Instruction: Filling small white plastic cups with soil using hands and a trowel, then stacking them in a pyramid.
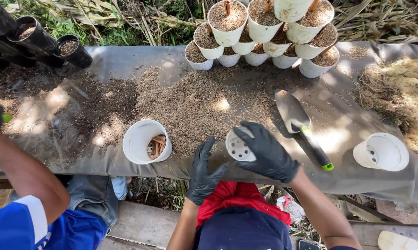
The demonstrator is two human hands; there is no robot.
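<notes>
Small white pot (239, 147) gripped in gloved right hand (267, 153).
Tipped on its side; left hand (203, 173) open just beside, empty.

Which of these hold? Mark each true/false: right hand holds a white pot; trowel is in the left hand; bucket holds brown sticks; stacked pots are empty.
1. The right hand holds a white pot. True.
2. The trowel is in the left hand. False: it lies on the table, and the left hand is empty.
3. The bucket holds brown sticks. True.
4. The stacked pots are empty. False: they are filled with husk mix.
</notes>
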